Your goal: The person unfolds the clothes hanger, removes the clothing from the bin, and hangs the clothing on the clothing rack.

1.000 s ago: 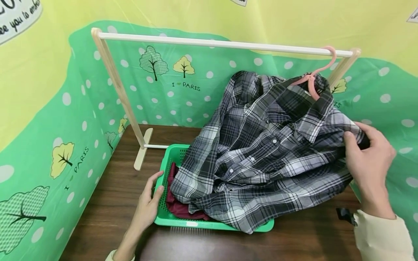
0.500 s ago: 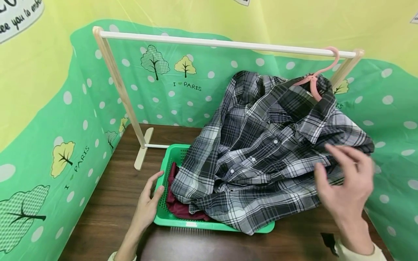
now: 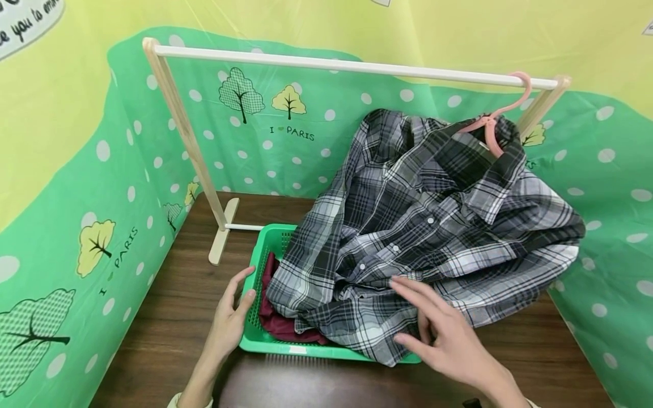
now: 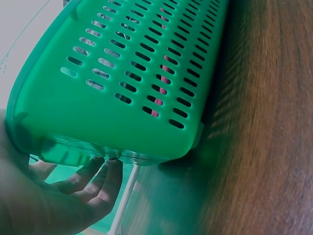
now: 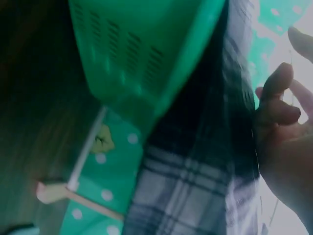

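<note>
A black, grey and white plaid shirt (image 3: 428,238) hangs on a pink hanger (image 3: 492,122) hooked over the white rod. Its sleeve and lower part lie over the green plastic basket (image 3: 255,328). My left hand (image 3: 228,320) holds the basket's left end at the rim; in the left wrist view its fingers (image 4: 110,183) bend against the outer end wall. My right hand (image 3: 449,340) hovers above or just at the shirt's lower front, fingers loosely spread and nothing between them. Maroon cloth (image 3: 280,323) shows inside the basket, partly hidden by the shirt.
A clothes rack with a white rod (image 3: 331,63) and wooden posts (image 3: 186,133) stands behind the basket on a dark wooden table (image 3: 168,317). Its left foot (image 3: 224,232) lies beside the basket. Printed green and yellow cloth (image 3: 285,164) surrounds the space.
My right hand has let go of the shirt's right-hand shoulder area and moved left and down to its lower front. The released sleeve now hangs loose. My left hand stays on the basket.
</note>
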A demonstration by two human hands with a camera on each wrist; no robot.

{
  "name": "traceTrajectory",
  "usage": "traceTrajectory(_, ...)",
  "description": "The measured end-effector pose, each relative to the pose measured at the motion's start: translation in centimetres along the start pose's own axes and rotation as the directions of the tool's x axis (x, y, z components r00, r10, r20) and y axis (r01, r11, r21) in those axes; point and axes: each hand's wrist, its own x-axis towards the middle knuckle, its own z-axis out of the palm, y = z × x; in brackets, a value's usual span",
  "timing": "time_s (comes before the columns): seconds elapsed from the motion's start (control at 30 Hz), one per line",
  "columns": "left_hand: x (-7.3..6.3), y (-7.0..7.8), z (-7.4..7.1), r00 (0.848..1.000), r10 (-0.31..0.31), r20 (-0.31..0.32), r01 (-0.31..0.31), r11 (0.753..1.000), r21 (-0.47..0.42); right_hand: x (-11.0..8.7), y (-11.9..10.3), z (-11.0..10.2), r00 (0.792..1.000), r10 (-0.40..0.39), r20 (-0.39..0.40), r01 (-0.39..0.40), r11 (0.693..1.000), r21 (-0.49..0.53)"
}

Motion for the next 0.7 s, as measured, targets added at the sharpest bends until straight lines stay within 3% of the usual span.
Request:
traceTrajectory(0.1, 0.0, 0.1, -0.1, 1.000, -0.008, 0.008, 0.008, 1.000, 0.000, 0.0, -0.2, 0.8, 0.986, 0.091, 0.137, -0.090, 0.996, -0.017)
traceTrajectory(0.2, 0.0, 0.1, -0.2, 1.000, -0.009, 0.009, 0.009, 1.000, 0.000, 0.4, 0.1, 1.6, 0.968, 0.146, 0.202, -0.144, 0.989, -0.026)
traceTrajectory(0.53, -0.1, 0.2, -0.1, 1.000, -0.010, -0.005, 0.010, 1.000, 0.001, 2.3, 1.9, 3.1, 0.945, 0.191, 0.264, -0.186, 0.981, -0.045)
traceTrajectory(0.7, -0.1, 0.1, -0.1, 1.000, -0.016, 0.000, 0.016, 1.000, 0.014, 2.9, 2.4, 3.8, 0.943, 0.231, 0.240, -0.210, 0.972, -0.109)
